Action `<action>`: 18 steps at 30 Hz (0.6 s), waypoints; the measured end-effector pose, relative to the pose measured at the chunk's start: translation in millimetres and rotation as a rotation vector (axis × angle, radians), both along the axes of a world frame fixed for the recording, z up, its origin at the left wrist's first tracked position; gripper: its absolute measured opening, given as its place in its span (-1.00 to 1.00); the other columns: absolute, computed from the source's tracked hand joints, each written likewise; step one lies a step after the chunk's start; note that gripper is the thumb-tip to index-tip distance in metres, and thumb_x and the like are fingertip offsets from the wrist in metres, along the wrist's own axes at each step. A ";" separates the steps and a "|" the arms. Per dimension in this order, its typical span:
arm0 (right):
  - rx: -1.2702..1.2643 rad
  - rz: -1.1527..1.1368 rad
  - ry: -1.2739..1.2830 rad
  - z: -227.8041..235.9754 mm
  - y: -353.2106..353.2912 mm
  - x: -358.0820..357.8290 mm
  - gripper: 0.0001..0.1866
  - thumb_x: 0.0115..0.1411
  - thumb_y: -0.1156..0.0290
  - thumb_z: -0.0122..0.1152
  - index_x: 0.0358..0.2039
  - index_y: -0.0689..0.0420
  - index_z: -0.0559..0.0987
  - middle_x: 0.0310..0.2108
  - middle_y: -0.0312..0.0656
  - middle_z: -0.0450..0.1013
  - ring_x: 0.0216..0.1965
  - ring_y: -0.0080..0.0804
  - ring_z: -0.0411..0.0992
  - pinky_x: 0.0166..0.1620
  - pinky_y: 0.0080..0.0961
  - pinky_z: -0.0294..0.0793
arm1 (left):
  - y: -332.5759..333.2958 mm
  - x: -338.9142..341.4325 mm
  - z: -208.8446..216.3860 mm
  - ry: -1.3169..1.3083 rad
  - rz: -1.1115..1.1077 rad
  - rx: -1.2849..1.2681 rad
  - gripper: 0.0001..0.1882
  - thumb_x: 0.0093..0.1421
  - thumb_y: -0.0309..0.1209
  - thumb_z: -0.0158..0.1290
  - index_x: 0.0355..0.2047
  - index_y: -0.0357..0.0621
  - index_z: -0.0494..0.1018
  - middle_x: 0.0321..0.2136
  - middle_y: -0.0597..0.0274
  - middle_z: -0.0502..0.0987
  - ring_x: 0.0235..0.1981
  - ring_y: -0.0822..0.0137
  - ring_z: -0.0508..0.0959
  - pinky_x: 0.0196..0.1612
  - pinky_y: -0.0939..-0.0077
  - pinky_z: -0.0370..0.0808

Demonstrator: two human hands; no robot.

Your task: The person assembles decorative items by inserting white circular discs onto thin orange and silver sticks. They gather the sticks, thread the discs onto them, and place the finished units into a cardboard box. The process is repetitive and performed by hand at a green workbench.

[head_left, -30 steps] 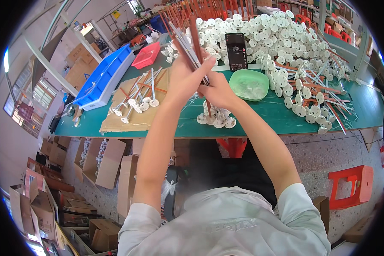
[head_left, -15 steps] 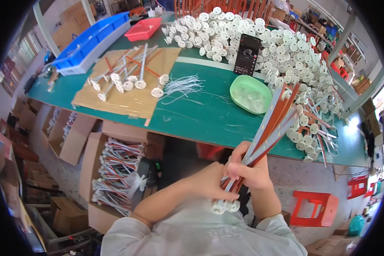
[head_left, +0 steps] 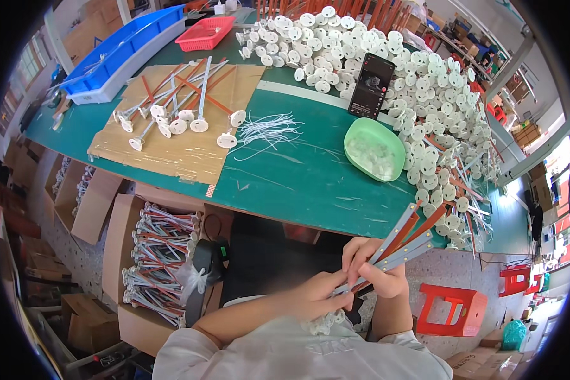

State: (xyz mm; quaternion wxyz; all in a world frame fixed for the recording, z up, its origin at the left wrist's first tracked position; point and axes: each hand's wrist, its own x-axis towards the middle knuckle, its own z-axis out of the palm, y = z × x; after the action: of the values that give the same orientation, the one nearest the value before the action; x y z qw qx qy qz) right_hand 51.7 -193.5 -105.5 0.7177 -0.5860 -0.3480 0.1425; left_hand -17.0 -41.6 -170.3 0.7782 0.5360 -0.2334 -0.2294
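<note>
In front of my body I hold a bundle of white and red-brown strips (head_left: 404, 248) with yellowish dots on the white ones. My right hand (head_left: 385, 277) has its fingers and thumb wrapped round the middle of the bundle. Lower down, my left hand (head_left: 323, 292) closes round the strips beside the right one. Round whitish end discs (head_left: 323, 324) poke out below the left hand, partly blurred. The upper ends fan out toward the table's front edge. Whether anything else is between my fingers is hidden.
On the green table (head_left: 278, 183) lie thin white ties (head_left: 269, 132), a green bowl (head_left: 375, 152), a propped phone (head_left: 372, 85) and a heap of disc-ended strips (head_left: 424, 101). Cardboard (head_left: 164, 149) carries more. A filled carton (head_left: 114, 253) stands lower left, a red stool (head_left: 453, 310) lower right.
The bundle has come down and tilted further to the right, its upper ends lower than before. Both hands still grip it, and the whole view has shifted slightly.
</note>
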 end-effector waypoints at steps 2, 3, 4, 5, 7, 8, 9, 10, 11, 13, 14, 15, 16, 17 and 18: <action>-0.104 0.068 0.054 2.9 -0.6 1.6 -0.81 0.17 0.39 0.08 -0.48 0.24 0.52 -0.59 -0.10 0.47 -0.43 -0.36 0.38 -0.42 -0.48 0.38 | -0.8 3.8 -11.0 -0.112 0.036 -0.050 -0.55 0.37 -0.09 -0.25 -0.13 -0.28 0.36 -0.40 0.23 0.50 -0.41 0.44 0.50 -0.33 0.51 0.45; -0.099 0.095 0.021 2.8 4.6 3.5 -0.80 0.17 0.37 0.09 -0.46 0.25 0.52 -0.56 -0.09 0.47 -0.41 -0.37 0.37 -0.39 -0.49 0.38 | -3.2 5.4 -13.7 -0.212 0.108 -0.058 -0.54 0.39 -0.10 -0.29 -0.14 -0.30 0.37 -0.43 0.23 0.50 -0.47 0.44 0.50 -0.40 0.54 0.45; -0.092 0.120 -0.014 2.9 9.8 5.7 -0.79 0.17 0.35 0.10 -0.43 0.26 0.53 -0.52 -0.08 0.47 -0.39 -0.38 0.37 -0.37 -0.50 0.37 | -4.3 6.4 -16.6 -0.312 0.181 -0.064 -0.52 0.40 -0.11 -0.33 -0.14 -0.32 0.37 -0.46 0.24 0.51 -0.53 0.44 0.49 -0.46 0.57 0.46; -0.102 0.119 -0.021 0.1 11.3 7.0 -0.79 0.17 0.34 0.11 -0.43 0.25 0.53 -0.50 -0.08 0.47 -0.38 -0.38 0.38 -0.36 -0.50 0.37 | -4.2 6.2 -20.7 -0.221 0.115 -0.111 -0.51 0.40 -0.10 -0.34 -0.16 -0.31 0.37 -0.48 0.24 0.50 -0.53 0.45 0.48 -0.48 0.58 0.44; -0.121 0.117 -0.036 -5.3 13.9 8.6 -0.78 0.17 0.32 0.12 -0.41 0.25 0.53 -0.46 -0.09 0.46 -0.36 -0.38 0.38 -0.34 -0.50 0.37 | -4.8 2.5 -28.4 -0.042 -0.018 -0.205 -0.50 0.41 -0.08 -0.36 -0.19 -0.30 0.38 -0.51 0.24 0.49 -0.54 0.47 0.46 -0.52 0.61 0.40; -0.152 0.132 -0.025 -3.5 17.2 10.0 -0.78 0.17 0.33 0.13 -0.42 0.25 0.53 -0.46 -0.10 0.46 -0.35 -0.38 0.38 -0.32 -0.49 0.37 | -5.0 1.2 -29.1 -0.007 0.015 -0.241 -0.51 0.41 -0.08 -0.36 -0.24 -0.28 0.37 -0.54 0.25 0.48 -0.56 0.47 0.44 -0.54 0.62 0.39; -0.184 0.146 -0.013 0.2 22.3 11.3 -0.79 0.17 0.33 0.14 -0.42 0.24 0.53 -0.46 -0.12 0.46 -0.34 -0.39 0.38 -0.31 -0.48 0.38 | -5.2 -0.7 -28.6 0.028 0.048 -0.277 -0.52 0.41 -0.07 -0.36 -0.28 -0.26 0.36 -0.56 0.25 0.46 -0.59 0.48 0.43 -0.55 0.62 0.37; -0.215 0.161 -0.001 4.2 27.5 13.0 -0.80 0.16 0.33 0.15 -0.42 0.24 0.53 -0.45 -0.13 0.46 -0.32 -0.39 0.39 -0.30 -0.47 0.38 | -4.7 -1.5 -26.8 0.064 0.080 -0.313 -0.52 0.41 -0.07 -0.36 -0.32 -0.24 0.35 -0.59 0.26 0.44 -0.61 0.48 0.42 -0.57 0.62 0.36; -0.266 0.169 -0.010 9.1 32.0 14.7 -0.80 0.16 0.34 0.16 -0.41 0.24 0.53 -0.45 -0.14 0.46 -0.32 -0.39 0.39 -0.29 -0.47 0.39 | -3.2 -3.0 -20.7 0.102 0.113 -0.338 -0.52 0.41 -0.06 -0.36 -0.36 -0.21 0.33 -0.62 0.28 0.41 -0.63 0.48 0.40 -0.58 0.61 0.35; -0.369 0.186 -0.027 17.8 42.0 21.7 -0.81 0.14 0.35 0.19 -0.38 0.24 0.53 -0.45 -0.15 0.46 -0.32 -0.40 0.40 -0.28 -0.45 0.40 | 0.7 -6.3 -8.1 0.180 0.179 -0.388 -0.52 0.40 -0.03 -0.36 -0.43 -0.16 0.29 -0.67 0.33 0.34 -0.67 0.48 0.37 -0.59 0.60 0.34; -0.444 0.197 -0.016 21.5 47.3 26.1 -0.70 0.10 0.31 0.28 -0.27 0.26 0.52 -0.43 -0.15 0.48 -0.34 -0.37 0.44 -0.28 -0.42 0.42 | 2.9 -6.4 -8.4 0.177 0.219 -0.393 -0.51 0.40 -0.01 -0.34 -0.44 -0.16 0.27 -0.69 0.35 0.31 -0.69 0.48 0.35 -0.61 0.59 0.32; -0.483 0.186 -0.129 27.3 56.0 30.5 -0.68 0.09 0.28 0.30 -0.28 0.27 0.52 -0.44 -0.13 0.48 -0.37 -0.33 0.46 -0.30 -0.41 0.43 | 5.9 -5.8 -11.6 0.175 0.259 -0.395 -0.51 0.39 0.01 -0.32 -0.46 -0.15 0.26 -0.71 0.36 0.27 -0.71 0.48 0.33 -0.62 0.58 0.31; -0.521 0.175 -0.243 36.3 66.9 34.5 -0.66 0.07 0.26 0.31 -0.29 0.28 0.51 -0.45 -0.11 0.47 -0.40 -0.28 0.47 -0.32 -0.41 0.44 | 9.5 -5.6 -14.1 0.174 0.300 -0.397 -0.50 0.38 0.04 -0.30 -0.47 -0.14 0.25 -0.73 0.37 0.24 -0.72 0.48 0.31 -0.64 0.57 0.29; -0.554 0.173 -0.365 45.0 78.5 42.8 -0.64 0.06 0.23 0.33 -0.31 0.28 0.50 -0.47 -0.09 0.47 -0.43 -0.23 0.49 -0.34 -0.40 0.45 | 16.6 -5.6 -13.1 0.201 0.353 -0.438 -0.49 0.37 0.05 -0.28 -0.47 -0.14 0.25 -0.73 0.38 0.23 -0.73 0.48 0.29 -0.64 0.56 0.27; -0.674 0.250 -0.576 46.2 79.1 62.8 -0.53 0.04 0.15 0.34 -0.23 0.30 0.50 -0.45 -0.01 0.49 -0.38 -0.19 0.52 -0.32 -0.41 0.46 | 25.4 -5.4 -11.1 0.229 0.400 -0.473 -0.49 0.36 0.07 -0.26 -0.46 -0.14 0.25 -0.74 0.38 0.22 -0.73 0.48 0.28 -0.65 0.56 0.25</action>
State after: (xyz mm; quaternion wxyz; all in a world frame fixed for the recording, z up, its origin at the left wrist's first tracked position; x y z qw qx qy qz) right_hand 114.5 -114.3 -59.3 0.3386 -0.7561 -0.5353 0.1646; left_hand -22.5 -16.2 -181.3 0.9319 0.3465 -0.0813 -0.0701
